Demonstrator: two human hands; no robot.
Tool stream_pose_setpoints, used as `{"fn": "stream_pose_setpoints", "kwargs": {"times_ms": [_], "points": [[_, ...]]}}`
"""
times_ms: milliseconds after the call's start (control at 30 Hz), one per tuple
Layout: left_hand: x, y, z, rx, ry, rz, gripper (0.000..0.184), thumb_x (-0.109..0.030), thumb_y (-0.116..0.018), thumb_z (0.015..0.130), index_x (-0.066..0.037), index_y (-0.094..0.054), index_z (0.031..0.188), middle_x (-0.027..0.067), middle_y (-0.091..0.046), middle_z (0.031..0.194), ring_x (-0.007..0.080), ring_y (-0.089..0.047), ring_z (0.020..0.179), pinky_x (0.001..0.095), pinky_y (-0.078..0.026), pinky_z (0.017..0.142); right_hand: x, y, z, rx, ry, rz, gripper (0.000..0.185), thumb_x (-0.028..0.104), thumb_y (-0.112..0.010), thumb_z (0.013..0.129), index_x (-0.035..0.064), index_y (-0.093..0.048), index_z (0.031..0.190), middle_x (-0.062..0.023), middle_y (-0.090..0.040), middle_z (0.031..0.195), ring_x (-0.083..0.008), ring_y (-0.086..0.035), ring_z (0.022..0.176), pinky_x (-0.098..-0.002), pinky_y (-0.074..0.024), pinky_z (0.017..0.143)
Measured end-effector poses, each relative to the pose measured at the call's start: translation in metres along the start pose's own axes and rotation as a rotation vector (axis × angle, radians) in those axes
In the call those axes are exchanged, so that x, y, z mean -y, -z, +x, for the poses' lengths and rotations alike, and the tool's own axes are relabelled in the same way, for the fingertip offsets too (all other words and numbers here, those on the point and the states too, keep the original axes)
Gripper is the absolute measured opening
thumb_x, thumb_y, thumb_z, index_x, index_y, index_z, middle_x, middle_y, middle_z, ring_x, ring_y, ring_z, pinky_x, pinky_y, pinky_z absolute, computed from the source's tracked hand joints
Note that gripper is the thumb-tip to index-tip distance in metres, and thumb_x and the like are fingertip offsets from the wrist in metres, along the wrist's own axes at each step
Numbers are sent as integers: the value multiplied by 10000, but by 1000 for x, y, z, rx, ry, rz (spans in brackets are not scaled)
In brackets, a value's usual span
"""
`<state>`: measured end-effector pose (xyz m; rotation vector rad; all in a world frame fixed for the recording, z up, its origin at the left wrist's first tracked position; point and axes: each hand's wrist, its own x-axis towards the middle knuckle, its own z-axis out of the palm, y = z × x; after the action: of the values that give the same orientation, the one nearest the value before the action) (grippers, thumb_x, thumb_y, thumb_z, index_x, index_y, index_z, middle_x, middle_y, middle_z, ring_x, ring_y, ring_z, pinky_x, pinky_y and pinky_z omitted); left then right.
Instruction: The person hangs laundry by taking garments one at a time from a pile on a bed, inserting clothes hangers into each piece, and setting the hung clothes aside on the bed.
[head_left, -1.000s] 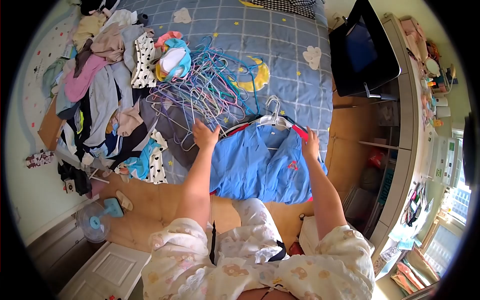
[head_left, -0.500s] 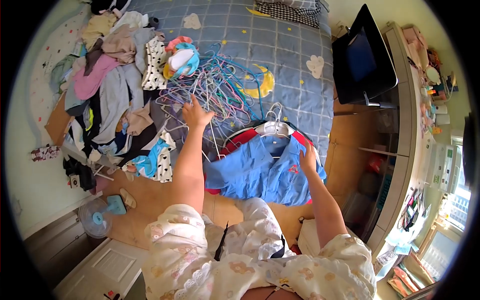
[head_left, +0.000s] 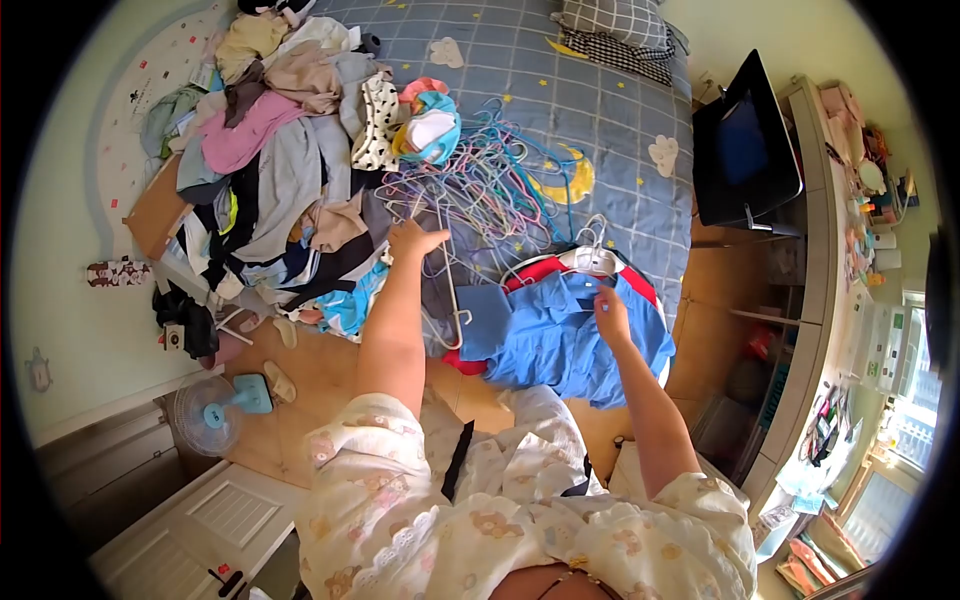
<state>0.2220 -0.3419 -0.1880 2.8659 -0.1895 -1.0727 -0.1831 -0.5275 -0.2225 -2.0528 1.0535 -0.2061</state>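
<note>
My left hand is closed on a white hanger beside the tangled pile of hangers; its thumb points right and its fingertips are partly hidden. The hanger's hook points toward me. My right hand pinches the blue shirt near its collar. This shirt lies crumpled at the bed's near edge, over red and white garments whose white hangers show hooks pointing away from me. The multicoloured hanger pile lies beyond my left hand.
A large heap of clothes covers the bed's left side. A bundled colourful cloth touches the hangers. The bed has a plaid cover. At right stand a black screen and a long desk. A fan stands on the floor at left.
The view has shifted, moving the bed rightward in the picture. My left hand has reached the hangers and closed on a white one. My right hand has moved inward to the shirt's collar, folding the shirt.
</note>
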Motion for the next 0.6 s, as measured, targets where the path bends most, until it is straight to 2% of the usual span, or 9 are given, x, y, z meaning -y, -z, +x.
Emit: {"fn": "stream_pose_setpoints", "kwargs": {"times_ms": [100, 167, 233, 300, 333, 433, 500, 567, 600], "points": [[31, -22, 32, 95, -53, -74, 1090, -689, -683, 607, -72, -323, 1430, 264, -278, 1453, 398, -299, 1342, 522, -324, 1033, 10, -63, -6, 167, -46, 125, 268, 192, -577, 903, 72, -599, 1142, -107, -662, 968, -210, -634, 867, -345, -498, 731], [52, -27, 70, 593, -207, -247, 1133, -721, -656, 598, -122, -251, 1471, 234, -251, 1477, 359, -321, 1330, 504, -307, 1045, 87, -93, -15, 458, -456, 547, 481, 439, -564, 898, 112, -554, 1252, -162, -615, 1173, -288, -621, 1003, -432, -505, 815], [58, -7, 17, 642, -61, -529, 1129, -736, -644, 598, -136, -252, 1470, 204, -295, 1462, 326, -383, 1290, 472, -336, 1025, 169, -107, -25, 781, -778, 1069, 774, 674, -489, 838, 203, -342, 1433, -162, -372, 1440, -383, -505, 1178, -548, -454, 885], [72, -27, 36, 781, 14, -597, 1152, -750, -634, 590, -131, -231, 1474, 185, -323, 1449, 331, -394, 1279, 470, -346, 1017, 242, -130, -34, 823, -868, 1119, 891, 748, -384, 823, 219, -129, 1493, -177, -233, 1494, -444, -380, 1270, -610, -404, 947], [76, -32, 35, 867, -11, -654, 1110, -749, -606, 623, -132, -238, 1469, 187, -332, 1441, 328, -382, 1290, 468, -345, 1019, 267, -146, -38, 772, -943, 1151, 918, 738, -412, 821, 239, -50, 1501, -197, -184, 1508, -469, -400, 1247, -606, -408, 940], [93, -84, 45, 1298, -73, -819, 975, -697, -531, 742, -110, -228, 1459, 202, -400, 1378, 311, -433, 1242, 485, -370, 988, 284, -216, -57, 561, -1073, 1362, 523, 485, -488, 922, 157, -420, 1323, -196, -515, 1222, -382, -570, 1049, -524, -491, 830], [98, -39, 12, 1251, -73, -807, 797, -631, -479, 839, -57, -374, 1381, 196, -545, 1207, 278, -541, 1081, 441, -426, 911, 256, -265, -65, 314, -1195, 1515, 231, 314, -470, 949, 137, -534, 1083, -81, -582, 843, -212, -589, 707, -387, -510, 584], [115, -19, 42, 873, -739, -436, 658, -608, -412, 900, -35, -583, 1175, 161, -637, 1116, 289, -579, 1024, 369, -433, 892, 200, -292, -79, 138, -1048, 1757, 191, 259, -464, 954, 159, -511, 1110, -4, -487, 657, -130, -445, 498, -285, -358, 400], [128, -19, 67, 630, -954, -558, 576, -518, -380, 959, 3, -623, 993, 116, -679, 889, 269, -614, 862, 365, -450, 800, 237, -286, -72, -108, -1039, 1609, 188, 242, -451, 952, 156, -506, 1109, 4, -452, 641, -109, -399, 462, -261, -290, 367]]}}
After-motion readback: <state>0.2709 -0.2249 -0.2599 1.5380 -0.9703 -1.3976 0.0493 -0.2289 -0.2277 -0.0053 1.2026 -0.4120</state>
